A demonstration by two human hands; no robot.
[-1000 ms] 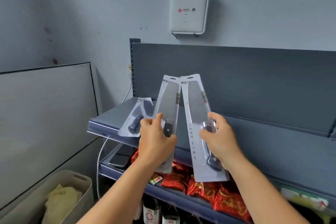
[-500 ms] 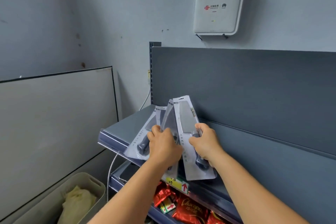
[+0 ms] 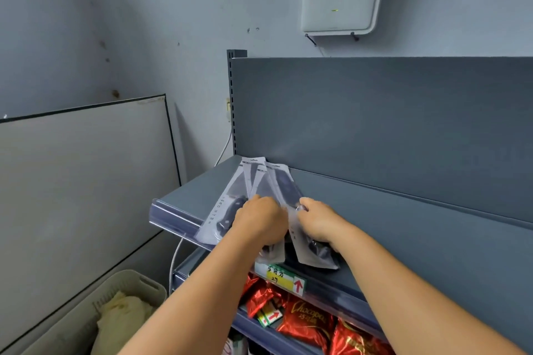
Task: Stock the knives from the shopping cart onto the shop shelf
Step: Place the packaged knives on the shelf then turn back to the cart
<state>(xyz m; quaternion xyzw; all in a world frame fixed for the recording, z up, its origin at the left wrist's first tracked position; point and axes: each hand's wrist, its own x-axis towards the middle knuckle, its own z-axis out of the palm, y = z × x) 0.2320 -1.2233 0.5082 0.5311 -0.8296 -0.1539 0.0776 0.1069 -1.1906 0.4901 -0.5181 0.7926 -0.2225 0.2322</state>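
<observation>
Laying two packaged knives (image 3: 271, 190) on the shelf (image 3: 403, 233), my left hand (image 3: 259, 222) and right hand (image 3: 320, 222) each grip one; overhanging handle ends could tip off.

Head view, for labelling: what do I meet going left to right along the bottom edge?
Basket → left arm → red snack bags → right arm.

Head view, downward, near shelf (image 3: 403, 239)
</observation>
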